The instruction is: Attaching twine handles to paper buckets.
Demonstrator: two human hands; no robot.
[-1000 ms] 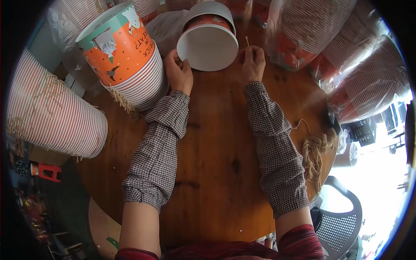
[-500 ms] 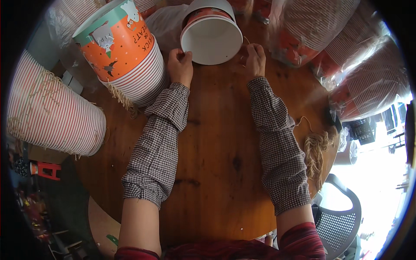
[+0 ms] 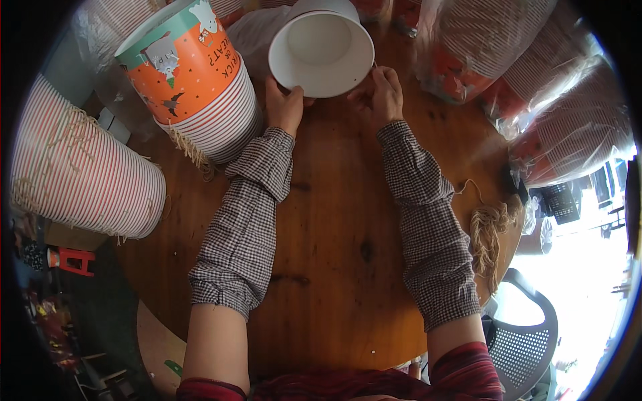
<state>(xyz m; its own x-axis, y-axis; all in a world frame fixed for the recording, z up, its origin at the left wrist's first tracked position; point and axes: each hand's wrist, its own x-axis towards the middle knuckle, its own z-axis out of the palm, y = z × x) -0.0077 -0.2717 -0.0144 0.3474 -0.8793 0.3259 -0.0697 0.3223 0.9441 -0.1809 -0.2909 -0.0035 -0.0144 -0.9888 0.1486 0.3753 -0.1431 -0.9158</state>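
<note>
At the far side of the table a white-lined paper bucket (image 3: 321, 57) lies tilted, its open mouth facing me. Beneath the lower left of its rim, my left hand (image 3: 285, 110) is closed on it, thumb along the front and fingers partly hidden behind. My right hand (image 3: 384, 100) grips the right edge of the rim with bent fingers; whether cord is also pinched there I cannot tell. Left of my left hand stands a leaning stack of nested orange and green printed buckets (image 3: 180, 73), with cord handles hanging from it.
Another striped bucket stack (image 3: 87, 164) with cords lies at the left edge. Plastic-wrapped stacks (image 3: 562, 127) crowd the far right. A bundle of beige cords (image 3: 491, 234) rests on the round wooden table (image 3: 341, 267) by my right forearm. A grey chair (image 3: 525, 334) stands at lower right.
The bucket's mouth has shifted left and turned more toward me. My left hand has slid under its rim, and my right hand has moved in against its right edge.
</note>
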